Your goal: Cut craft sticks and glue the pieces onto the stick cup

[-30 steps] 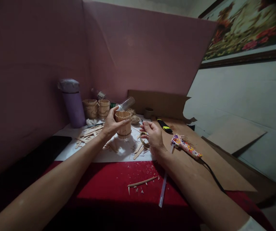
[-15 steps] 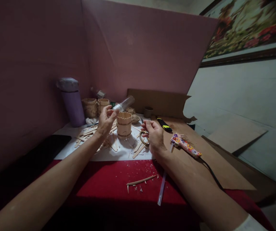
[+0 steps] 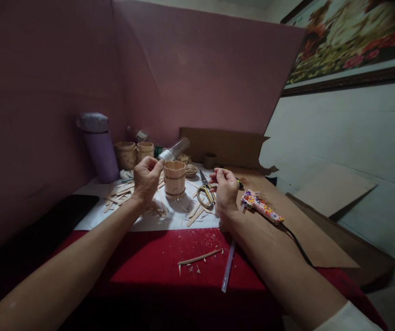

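Note:
My left hand [image 3: 146, 178] is raised just left of a small wooden barrel-shaped cup [image 3: 174, 180] made of craft sticks, with a scalloped rim and two darker bands. Its thumb and fingers are pinched together; anything between them is too small to make out. On the other side, my right hand [image 3: 226, 186] is held up with curled fingers and thumb drawn together, and I cannot make out anything in it. Gold-handled scissors [image 3: 205, 195] lie between the cup and my right hand. The cup stands upright, untouched by either hand as far as I can see.
Craft sticks [image 3: 119, 195] lie scattered at left. Behind are a clear plastic bottle [image 3: 179, 148], twine [image 3: 191, 171], more wooden cups [image 3: 126, 155] and a purple tumbler [image 3: 101, 154]. At right, a flowered glue gun [image 3: 262, 207] rests on cardboard [image 3: 307, 239]. A glue stick [image 3: 228, 269] lies in front.
My left hand has drawn its fingers closer into a pinch. My right hand has moved slightly away from the scissors, now showing more of them. The view has shifted a little.

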`<state>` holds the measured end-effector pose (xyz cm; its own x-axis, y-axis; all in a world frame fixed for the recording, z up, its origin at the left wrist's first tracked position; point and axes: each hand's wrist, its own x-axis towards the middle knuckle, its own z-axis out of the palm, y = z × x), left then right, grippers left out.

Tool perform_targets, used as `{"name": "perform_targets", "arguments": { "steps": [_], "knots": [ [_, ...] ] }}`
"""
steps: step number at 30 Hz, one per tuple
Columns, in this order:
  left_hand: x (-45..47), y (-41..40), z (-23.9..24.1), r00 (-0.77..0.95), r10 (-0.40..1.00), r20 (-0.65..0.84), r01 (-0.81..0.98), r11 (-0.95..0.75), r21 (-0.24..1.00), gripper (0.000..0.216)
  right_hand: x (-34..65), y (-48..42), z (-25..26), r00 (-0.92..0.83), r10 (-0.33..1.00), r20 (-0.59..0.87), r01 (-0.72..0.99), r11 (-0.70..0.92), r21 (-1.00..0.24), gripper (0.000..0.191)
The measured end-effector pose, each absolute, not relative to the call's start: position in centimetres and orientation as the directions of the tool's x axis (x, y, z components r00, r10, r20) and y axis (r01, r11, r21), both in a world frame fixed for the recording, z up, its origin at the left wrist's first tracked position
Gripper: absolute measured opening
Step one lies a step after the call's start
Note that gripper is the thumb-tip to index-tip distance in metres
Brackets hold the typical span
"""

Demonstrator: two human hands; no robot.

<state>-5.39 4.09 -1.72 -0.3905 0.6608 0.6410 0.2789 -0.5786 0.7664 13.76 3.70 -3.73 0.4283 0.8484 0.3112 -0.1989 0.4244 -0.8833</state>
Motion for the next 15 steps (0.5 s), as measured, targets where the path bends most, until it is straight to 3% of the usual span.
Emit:
{"name": "perform_targets", "arguments": {
  "steps": [5, 12, 15],
  "knots": [
    [-4.5, 3.5, -2.1, -0.33, 0.655, 0.68, 0.246, -0.635, 0.732, 0.006, 14.3, 4.2, -3.6, 0.462, 0.827, 0.321, -0.186, 0.444, -0.877, 0.028],
    [-3.3, 0.3, 0.3, -0.174, 0.582, 0.794, 0.326, -0.727, 0.604, 0.011, 14.8, 4.6, -3.4, 0.5, 0.81, 0.305, -0.155, 0.431, -0.889, 0.027],
    [-2.9, -2.6, 2.0, -0.101, 0.597, 0.796, 0.16, -0.78, 0.606, 0.008, 14.8, 4.6, -3.3, 0.497, 0.817, 0.293, -0.16, 0.418, -0.894, 0.028]
  ]
}}
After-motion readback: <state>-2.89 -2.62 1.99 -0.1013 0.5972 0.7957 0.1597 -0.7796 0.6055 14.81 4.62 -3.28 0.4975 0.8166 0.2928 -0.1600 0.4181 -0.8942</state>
